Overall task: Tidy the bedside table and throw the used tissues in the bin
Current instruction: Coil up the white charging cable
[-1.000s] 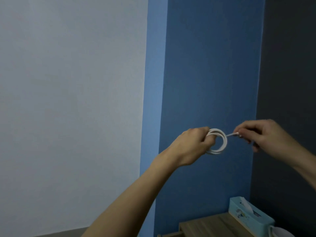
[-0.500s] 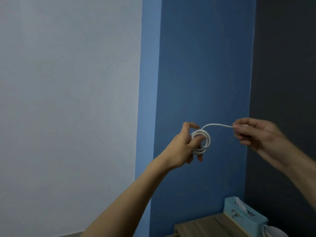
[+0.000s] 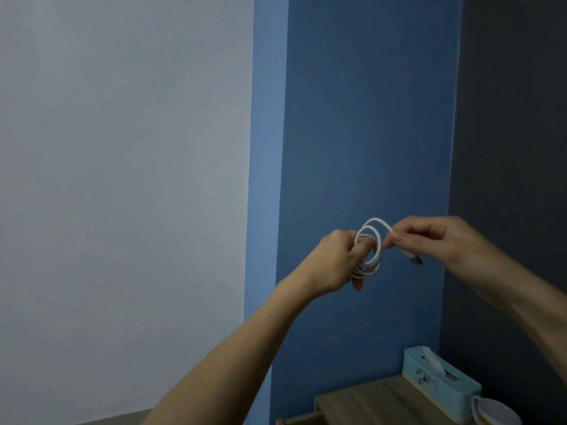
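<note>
Left hand [image 3: 334, 262] grip: clenched on a thin white cable [image 3: 369, 253] wound into a small round coil, fingers curled round the loops at the coil's 8 o'clock side. One fingertip shows below the coil at 6 o'clock.

Right hand [image 3: 441, 240] grip: thumb and forefinger pinch the cable's loose end at the coil's 2 o'clock, where the top loop arcs over to it. A dark-tipped connector plug [image 3: 414, 258] sticks out under the right fingers, pointing to roughly 4 o'clock.

The hands are just beside each other with the coil between them, held up in the air in front of a mid-blue wall panel [image 3: 368, 118]. Bare forearms enter from the frame's 7 and 4 o'clock.

Frame 5 o'clock: a light wood-grain counter [image 3: 377, 400], only its back corner in view, well below the hands. On it, by the wall, sits a pale turquoise rectangular tissue box [image 3: 438, 384] with a small print on its side. A white tissue [image 3: 432, 360] pokes up from the top slot. At the box's 4 o'clock, just beside it, is a white round cup [image 3: 497, 412] with a handle, cut by the frame edge; whether they touch, I can't tell.

Pale grey wall [image 3: 122, 148] at 9 o'clock, dark grey wall [image 3: 515, 118] at 3 o'clock.
</note>
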The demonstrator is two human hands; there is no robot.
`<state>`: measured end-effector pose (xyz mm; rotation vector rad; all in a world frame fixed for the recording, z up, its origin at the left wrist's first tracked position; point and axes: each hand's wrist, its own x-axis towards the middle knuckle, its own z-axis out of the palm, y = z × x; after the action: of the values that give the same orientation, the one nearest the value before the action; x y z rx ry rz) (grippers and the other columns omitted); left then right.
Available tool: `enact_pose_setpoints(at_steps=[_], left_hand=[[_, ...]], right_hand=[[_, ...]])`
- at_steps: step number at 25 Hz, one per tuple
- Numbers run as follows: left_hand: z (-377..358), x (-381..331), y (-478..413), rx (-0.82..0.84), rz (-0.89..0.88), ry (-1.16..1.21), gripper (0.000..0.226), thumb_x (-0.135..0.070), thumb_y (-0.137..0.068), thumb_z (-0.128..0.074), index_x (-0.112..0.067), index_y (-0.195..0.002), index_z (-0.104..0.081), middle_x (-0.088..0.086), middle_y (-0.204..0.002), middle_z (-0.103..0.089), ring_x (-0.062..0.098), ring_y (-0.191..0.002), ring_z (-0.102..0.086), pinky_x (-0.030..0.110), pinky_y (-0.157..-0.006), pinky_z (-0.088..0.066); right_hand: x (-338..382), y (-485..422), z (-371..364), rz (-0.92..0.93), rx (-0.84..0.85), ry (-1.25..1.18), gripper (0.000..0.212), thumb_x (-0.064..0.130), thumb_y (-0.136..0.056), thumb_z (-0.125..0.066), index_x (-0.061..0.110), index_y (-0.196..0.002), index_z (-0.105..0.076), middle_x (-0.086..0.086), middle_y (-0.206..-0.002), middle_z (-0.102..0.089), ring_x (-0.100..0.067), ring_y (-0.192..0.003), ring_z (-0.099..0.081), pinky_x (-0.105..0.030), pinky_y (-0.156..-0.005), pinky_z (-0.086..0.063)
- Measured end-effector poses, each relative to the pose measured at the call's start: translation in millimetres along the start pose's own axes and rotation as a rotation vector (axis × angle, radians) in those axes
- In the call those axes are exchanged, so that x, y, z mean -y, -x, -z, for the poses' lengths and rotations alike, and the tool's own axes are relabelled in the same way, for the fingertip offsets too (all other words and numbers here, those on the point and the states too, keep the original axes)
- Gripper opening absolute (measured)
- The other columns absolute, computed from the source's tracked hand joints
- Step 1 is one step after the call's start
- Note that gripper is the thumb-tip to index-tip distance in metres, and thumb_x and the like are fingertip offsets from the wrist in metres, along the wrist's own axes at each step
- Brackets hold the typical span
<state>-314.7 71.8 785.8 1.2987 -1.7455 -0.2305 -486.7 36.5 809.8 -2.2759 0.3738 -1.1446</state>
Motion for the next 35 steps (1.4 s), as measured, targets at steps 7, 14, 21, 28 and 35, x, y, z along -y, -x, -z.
enact_pose_setpoints(at_steps=[7, 14, 21, 28, 35], left_hand=[[-8.1, -1.1, 4.0, -0.031, -0.034, -0.069, 0.031, -0.019, -0.099, -0.039, -0.011, -0.07, -0.046, -0.001, -0.052, -0.048, 0.014, -0.036, -0.047, 0.024, -0.042, -0.041], [-3.2, -5.6, 9.2, 0.02, -0.028, 0.198, 0.012, -0.013, -0.1, -0.036, -0.008, -0.094, -0.045, 0.002, -0.061, -0.049, 0.003, -0.036, -0.045, 0.012, -0.036, -0.032], [-2.5, -2.2, 12.5, 0.007, -0.125, 0.219, 0.008, -0.007, -0.09, -0.037, -0.011, -0.088, -0.043, 0.001, -0.065, -0.052, 0.012, -0.045, -0.046, 0.02, -0.044, -0.037], [5.1, -8.9, 16.6, 0.036, -0.136, 0.396, 0.008, -0.009, -0.1, -0.039, -0.006, -0.098, -0.046, 0.008, -0.066, -0.044, 0.008, -0.042, -0.04, 0.014, -0.037, -0.03], [12.2, -26.1, 17.3, 0.048, -0.125, 0.43, 0.028, -0.019, -0.105, -0.029, -0.005, -0.094, -0.05, 0.006, -0.06, -0.038, 0.001, -0.033, -0.032, 0.011, -0.032, -0.024]], right_hand=[[2.3, -2.3, -16.7, -0.085, -0.137, -0.218, 0.018, 0.026, -0.071, -0.073, 0.009, -0.073, -0.068, -0.004, -0.056, -0.06, -0.006, -0.045, -0.054, -0.011, -0.047, -0.047], [1.3, -1.2, -25.6, 0.076, -0.314, 0.193, 0.008, 0.005, -0.071, -0.075, 0.005, -0.075, -0.068, -0.005, -0.066, -0.068, -0.01, -0.057, -0.062, -0.014, -0.054, -0.049], [-10.1, -9.9, -27.7, -0.032, -0.189, 0.24, 0.027, 0.007, -0.073, -0.069, 0.022, -0.091, -0.055, 0.005, -0.086, -0.066, -0.009, -0.08, -0.065, -0.023, -0.066, -0.05], [-11.7, -9.6, -23.5, -0.065, -0.061, -0.14, 0.03, 0.029, -0.075, -0.071, -0.001, -0.077, -0.069, -0.015, -0.066, -0.061, -0.012, -0.053, -0.053, -0.018, -0.045, -0.045], [-20.2, 1.0, -18.1, -0.219, 0.083, -0.766, 0.06, 0.046, -0.033, -0.09, 0.011, -0.081, -0.077, 0.0, -0.078, -0.073, -0.003, -0.064, -0.066, -0.013, -0.052, -0.053]])
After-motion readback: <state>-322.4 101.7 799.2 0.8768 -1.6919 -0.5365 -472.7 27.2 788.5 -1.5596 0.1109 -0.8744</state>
